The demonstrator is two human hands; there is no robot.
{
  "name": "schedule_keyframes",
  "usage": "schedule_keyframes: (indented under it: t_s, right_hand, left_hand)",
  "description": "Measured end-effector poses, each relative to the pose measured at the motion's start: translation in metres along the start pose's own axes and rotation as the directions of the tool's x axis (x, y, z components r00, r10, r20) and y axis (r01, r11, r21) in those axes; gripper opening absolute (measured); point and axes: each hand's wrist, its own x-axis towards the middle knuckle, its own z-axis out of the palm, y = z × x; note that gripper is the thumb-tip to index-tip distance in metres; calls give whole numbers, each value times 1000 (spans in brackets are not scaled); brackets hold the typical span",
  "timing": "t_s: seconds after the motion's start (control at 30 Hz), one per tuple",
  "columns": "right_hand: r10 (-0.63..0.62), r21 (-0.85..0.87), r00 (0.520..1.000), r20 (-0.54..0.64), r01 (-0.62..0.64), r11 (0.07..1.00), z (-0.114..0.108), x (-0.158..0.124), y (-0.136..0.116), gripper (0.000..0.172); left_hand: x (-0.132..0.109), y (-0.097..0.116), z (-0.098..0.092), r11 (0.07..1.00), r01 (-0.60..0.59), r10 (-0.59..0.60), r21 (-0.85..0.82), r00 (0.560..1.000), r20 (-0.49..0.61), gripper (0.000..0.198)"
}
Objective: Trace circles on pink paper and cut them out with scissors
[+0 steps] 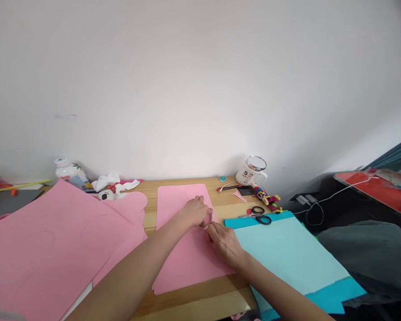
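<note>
A sheet of pink paper (183,263), stacked on others, lies on the wooden table in front of me. Above its right half, my left hand (197,211) is closed around a small ring that looks like a roll of tape (206,220). My right hand (224,243) is pinched at the roll's lower edge, where a small whitish bit shows between the fingertips. Whether that bit is the tape's end I cannot make out. Black-handled scissors (263,220) rest on the blue and pale sheets to the right.
Large pink sheets (63,245) with pencil outlines cover the left side. Pale paper (287,254) on blue sheets lies right. Along the wall stand a white bottle (74,174) and a mug (251,171). Tissues (108,182), a pink scrap (239,195) and a colourful figure (267,198) lie nearby.
</note>
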Motion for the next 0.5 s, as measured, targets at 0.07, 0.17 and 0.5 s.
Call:
schedule_keyframes:
  t_s: [0.07, 0.17, 0.5]
  right_hand:
    - [-192, -89, 978, 88, 199, 976, -4, 5, 5, 22]
    - [-305, -138, 937, 169, 329, 934, -6, 14, 5, 21]
    - [-234, -228, 939, 254, 293, 929, -11, 8, 35, 26]
  left_hand:
    - [0, 0, 1, 1000, -3, 3, 2, 1000, -3, 39]
    - [-1, 0, 3, 1000, -9, 9, 1, 1000, -14, 32]
    - [-4, 2, 3, 999, -34, 34, 11, 999, -23, 27]
